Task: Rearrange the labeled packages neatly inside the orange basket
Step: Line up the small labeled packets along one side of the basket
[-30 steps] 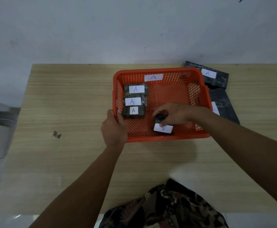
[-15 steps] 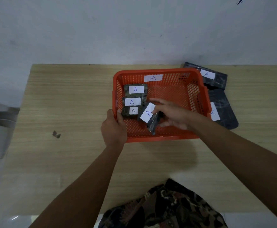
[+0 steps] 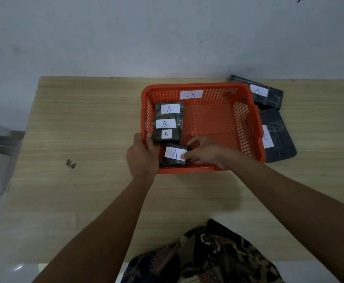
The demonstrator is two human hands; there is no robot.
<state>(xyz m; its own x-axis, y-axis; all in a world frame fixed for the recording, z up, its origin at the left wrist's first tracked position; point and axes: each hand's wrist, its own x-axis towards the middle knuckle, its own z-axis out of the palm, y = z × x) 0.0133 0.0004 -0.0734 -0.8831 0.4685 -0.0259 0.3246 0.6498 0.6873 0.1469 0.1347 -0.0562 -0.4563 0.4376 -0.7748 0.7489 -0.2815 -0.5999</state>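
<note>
The right hand [image 3: 202,154] pinches a labeled package [image 3: 174,155] at the near-left corner of the orange basket [image 3: 246,86], while the left hand [image 3: 142,157] clasps the basket's left rim. Three more packages [image 3: 168,122] line the left wall; two dark packages [image 3: 273,119] lie on the tabletop [image 3: 85,119] just beside it.

Both forearms bare, no sleeves, watch or rings visible. Dark patterned fabric garment [image 3: 203,256] with brown and cream floral-like print, at lower frame edge.
</note>
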